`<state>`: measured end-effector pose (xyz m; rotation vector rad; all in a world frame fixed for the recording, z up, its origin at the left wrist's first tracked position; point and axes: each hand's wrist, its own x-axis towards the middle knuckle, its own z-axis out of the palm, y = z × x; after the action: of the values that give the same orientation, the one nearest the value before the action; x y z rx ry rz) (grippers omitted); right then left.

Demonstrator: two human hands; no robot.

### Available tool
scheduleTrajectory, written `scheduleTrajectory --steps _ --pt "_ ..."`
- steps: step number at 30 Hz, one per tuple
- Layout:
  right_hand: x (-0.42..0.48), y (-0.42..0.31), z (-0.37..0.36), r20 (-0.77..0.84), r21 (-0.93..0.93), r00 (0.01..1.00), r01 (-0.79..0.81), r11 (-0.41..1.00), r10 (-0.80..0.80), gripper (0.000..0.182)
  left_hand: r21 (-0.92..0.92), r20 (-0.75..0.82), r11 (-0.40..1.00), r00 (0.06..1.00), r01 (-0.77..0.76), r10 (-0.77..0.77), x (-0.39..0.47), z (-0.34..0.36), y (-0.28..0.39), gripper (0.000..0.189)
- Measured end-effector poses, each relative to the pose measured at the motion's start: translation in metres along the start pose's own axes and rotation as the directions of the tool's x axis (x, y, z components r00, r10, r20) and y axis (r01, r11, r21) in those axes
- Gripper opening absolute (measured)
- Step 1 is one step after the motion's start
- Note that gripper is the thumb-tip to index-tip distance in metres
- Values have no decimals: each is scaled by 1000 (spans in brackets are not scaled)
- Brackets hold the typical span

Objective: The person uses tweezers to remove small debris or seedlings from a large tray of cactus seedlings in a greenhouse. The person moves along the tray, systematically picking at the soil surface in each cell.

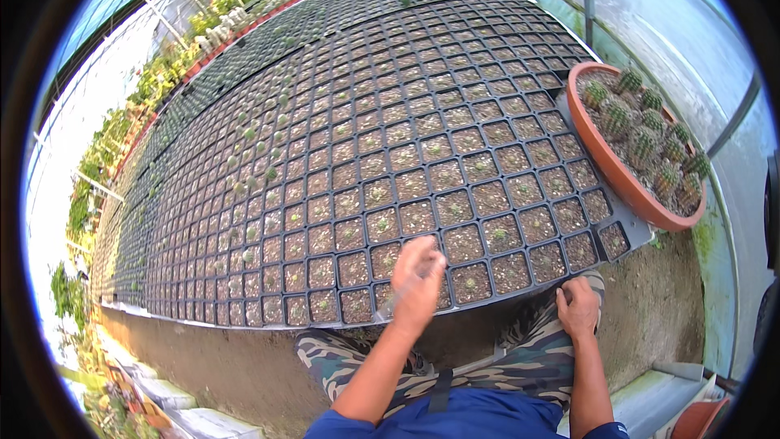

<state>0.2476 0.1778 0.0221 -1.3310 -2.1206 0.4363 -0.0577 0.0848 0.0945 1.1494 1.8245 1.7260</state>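
My left hand (417,283) is raised over the near edge of the black plastic plant pots (469,285), its fingers curled close together. A blurred, clear or pale thing shows by its palm; whether the hand grips it I cannot tell. The square pots stand edge to edge, filled with gritty soil, many with a tiny cactus seedling (499,234) in the middle. My right hand (577,306) rests on my right knee, on camouflage trousers, its fingers bent and nothing visible in it.
At the right corner of the bench stands a terracotta-coloured bowl (661,213) of ribbed cacti (643,143). Beyond it runs a translucent greenhouse wall (658,24). Red pots and yellow-green plants (152,85) line the far side. Pale blocks (213,424) lie at the lower left.
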Motion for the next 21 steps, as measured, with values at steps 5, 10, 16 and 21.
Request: scheduleTrajectory --steps 5,10,16,21 --pt "-8 1 1 -47 154 998 -41 987 49 12 244 231 902 925 -355 301 -55 -2 43 37" --pt "-32 -51 6 -43 614 987 -98 783 157 11 159 335 930 905 -330 263 -93 -11 70 48" --pt "-45 -154 -11 -12 714 936 254 652 -351 39 228 415 933 895 -276 164 -114 -28 61 67" --pt "-41 -182 -7 22 610 825 436 662 -564 51 356 467 879 876 -315 125 -119 -38 55 69"
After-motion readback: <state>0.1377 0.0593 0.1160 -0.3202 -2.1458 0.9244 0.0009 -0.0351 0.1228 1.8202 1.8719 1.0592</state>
